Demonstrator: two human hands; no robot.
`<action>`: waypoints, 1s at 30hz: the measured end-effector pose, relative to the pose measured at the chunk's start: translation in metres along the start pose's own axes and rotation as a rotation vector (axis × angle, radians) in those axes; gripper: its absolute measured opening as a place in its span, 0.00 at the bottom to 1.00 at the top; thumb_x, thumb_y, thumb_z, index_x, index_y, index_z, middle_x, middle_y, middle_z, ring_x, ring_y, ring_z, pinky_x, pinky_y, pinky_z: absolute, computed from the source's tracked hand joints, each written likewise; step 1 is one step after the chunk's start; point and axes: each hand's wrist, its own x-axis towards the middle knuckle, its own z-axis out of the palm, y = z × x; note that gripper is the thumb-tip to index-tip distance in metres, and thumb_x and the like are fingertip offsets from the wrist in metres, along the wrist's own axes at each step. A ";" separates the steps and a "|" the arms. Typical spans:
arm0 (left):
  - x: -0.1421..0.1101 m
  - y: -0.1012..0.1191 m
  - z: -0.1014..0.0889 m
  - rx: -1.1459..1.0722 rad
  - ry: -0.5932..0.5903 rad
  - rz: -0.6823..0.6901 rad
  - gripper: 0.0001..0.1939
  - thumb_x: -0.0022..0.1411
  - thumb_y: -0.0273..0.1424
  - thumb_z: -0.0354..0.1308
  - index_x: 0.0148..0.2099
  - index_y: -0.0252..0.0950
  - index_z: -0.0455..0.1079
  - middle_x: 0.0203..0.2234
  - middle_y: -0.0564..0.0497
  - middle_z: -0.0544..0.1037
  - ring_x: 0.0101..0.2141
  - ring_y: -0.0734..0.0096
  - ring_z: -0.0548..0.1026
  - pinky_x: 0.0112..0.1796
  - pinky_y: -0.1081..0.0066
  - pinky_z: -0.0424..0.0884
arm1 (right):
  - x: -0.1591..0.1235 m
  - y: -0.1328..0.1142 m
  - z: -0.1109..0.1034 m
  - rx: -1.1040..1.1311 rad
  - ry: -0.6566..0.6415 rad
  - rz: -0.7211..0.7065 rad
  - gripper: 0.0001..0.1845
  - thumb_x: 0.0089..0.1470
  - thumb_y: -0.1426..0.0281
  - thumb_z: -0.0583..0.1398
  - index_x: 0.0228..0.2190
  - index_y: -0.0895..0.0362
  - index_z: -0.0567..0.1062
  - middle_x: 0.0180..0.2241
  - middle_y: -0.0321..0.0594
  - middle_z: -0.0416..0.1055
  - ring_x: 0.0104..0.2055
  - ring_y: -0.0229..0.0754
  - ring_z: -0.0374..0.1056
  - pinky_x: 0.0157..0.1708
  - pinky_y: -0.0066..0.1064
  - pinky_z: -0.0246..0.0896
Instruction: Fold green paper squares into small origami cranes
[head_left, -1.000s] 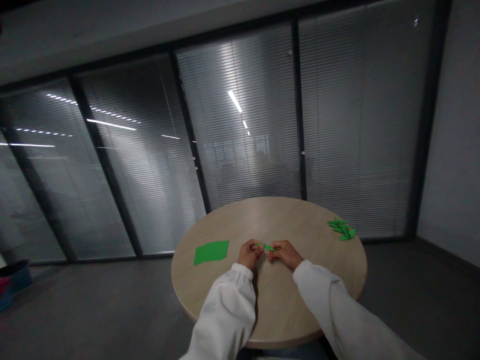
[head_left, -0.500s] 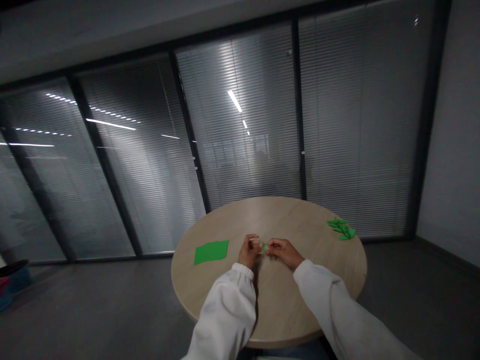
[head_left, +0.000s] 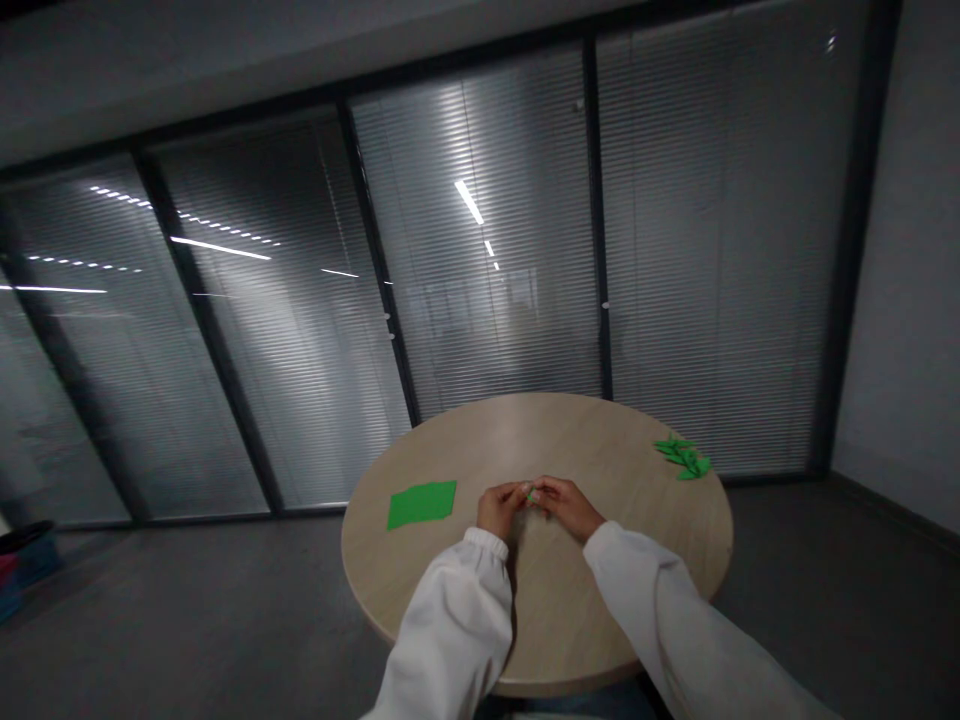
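Note:
Over the middle of the round table, my left hand (head_left: 499, 508) and my right hand (head_left: 568, 505) meet at the fingertips. Pinched between them is a small piece of green folded paper (head_left: 531, 495), mostly hidden by the fingers. Left of my hands lies a stack of flat green paper sheets (head_left: 421, 504). Several folded green paper pieces (head_left: 682, 458) form a loose pile near the table's right edge.
The round wooden table (head_left: 555, 620) has a light top. Behind it runs a glass partition (head_left: 495, 250) with blinds and dark frames. A dark bin (head_left: 34, 550) stands on the floor at the far left.
The green paper, wider between my hands at first, now shows only as a small bit. My left fingers lifted and spread, then closed again at the paper. My right hand stayed nearly in place.

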 end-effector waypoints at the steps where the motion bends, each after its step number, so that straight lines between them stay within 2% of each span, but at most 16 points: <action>1: 0.001 -0.001 0.000 -0.022 0.014 -0.013 0.19 0.46 0.45 0.59 0.26 0.31 0.76 0.18 0.49 0.75 0.23 0.70 0.70 0.27 0.73 0.67 | 0.000 0.001 0.000 -0.026 0.001 0.004 0.18 0.44 0.56 0.60 0.30 0.58 0.73 0.27 0.38 0.72 0.28 0.37 0.65 0.25 0.27 0.57; 7: 0.004 -0.008 0.000 -0.273 0.078 -0.103 0.21 0.40 0.46 0.63 0.27 0.30 0.75 0.19 0.49 0.76 0.23 0.70 0.73 0.29 0.71 0.71 | 0.000 0.006 0.000 -0.232 0.099 0.074 0.15 0.44 0.58 0.59 0.19 0.58 0.72 0.19 0.35 0.69 0.22 0.35 0.63 0.24 0.26 0.56; 13: 0.003 -0.003 0.000 -0.245 0.112 -0.125 0.20 0.40 0.44 0.64 0.26 0.30 0.74 0.17 0.50 0.75 0.21 0.71 0.73 0.26 0.72 0.71 | -0.002 0.002 0.000 -0.262 0.113 0.107 0.16 0.43 0.58 0.59 0.17 0.57 0.71 0.17 0.34 0.67 0.22 0.35 0.62 0.26 0.27 0.57; 17: 0.002 0.001 0.000 -0.176 0.116 -0.134 0.17 0.43 0.43 0.62 0.24 0.31 0.74 0.14 0.51 0.74 0.18 0.72 0.72 0.24 0.73 0.69 | -0.003 0.001 0.001 -0.343 0.229 0.054 0.14 0.40 0.58 0.62 0.22 0.56 0.70 0.21 0.33 0.68 0.24 0.35 0.62 0.26 0.26 0.56; 20: 0.001 0.002 -0.001 -0.141 0.108 -0.125 0.16 0.44 0.42 0.61 0.25 0.31 0.74 0.14 0.52 0.73 0.18 0.72 0.71 0.23 0.73 0.68 | -0.002 0.002 0.002 -0.277 0.220 0.022 0.16 0.39 0.58 0.63 0.28 0.56 0.70 0.26 0.35 0.70 0.29 0.37 0.64 0.30 0.27 0.58; 23: 0.001 0.002 -0.001 -0.091 0.109 -0.079 0.16 0.46 0.41 0.60 0.25 0.32 0.75 0.15 0.52 0.74 0.18 0.72 0.71 0.22 0.74 0.67 | -0.002 0.004 0.003 -0.194 0.157 0.041 0.15 0.41 0.58 0.62 0.26 0.56 0.70 0.25 0.36 0.71 0.29 0.38 0.66 0.31 0.28 0.59; 27: 0.000 0.004 -0.002 -0.034 0.129 -0.051 0.16 0.47 0.41 0.59 0.25 0.31 0.76 0.15 0.51 0.74 0.19 0.73 0.70 0.22 0.75 0.66 | -0.001 0.005 0.002 -0.103 0.139 0.051 0.15 0.39 0.59 0.63 0.26 0.56 0.70 0.24 0.36 0.71 0.27 0.38 0.66 0.29 0.28 0.59; 30: 0.002 0.005 -0.001 -0.110 0.108 -0.069 0.17 0.47 0.41 0.60 0.28 0.31 0.77 0.20 0.48 0.77 0.23 0.70 0.73 0.25 0.74 0.68 | 0.001 0.004 -0.001 0.014 0.153 0.069 0.17 0.36 0.59 0.65 0.28 0.57 0.70 0.22 0.35 0.71 0.25 0.37 0.65 0.25 0.27 0.56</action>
